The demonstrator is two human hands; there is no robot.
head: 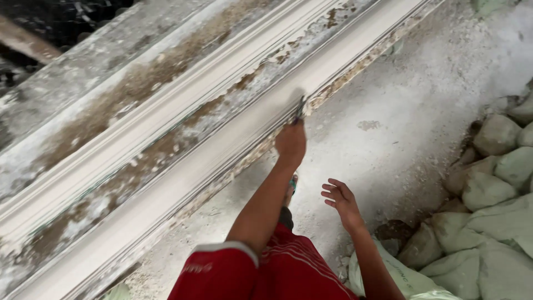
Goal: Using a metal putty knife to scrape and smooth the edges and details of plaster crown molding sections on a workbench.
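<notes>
Left hand [291, 141] is closed around a small scraper [300, 109], pressing its blade to the near edge of the long white plaster moulding [183, 169] on the desk, while the right hand [341, 201] hangs open for balance.

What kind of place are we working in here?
Likely a plaster moulding workshop: a long white moulding on a dusty casting bench, stacked sacks, powder-covered floor. The left hand holds a scraper.

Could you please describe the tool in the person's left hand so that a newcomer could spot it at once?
Follow the long white moulding running diagonally across the bench. At its near edge, the left hand presses a small dark scraper against it, the only dark metal thing there.
</notes>
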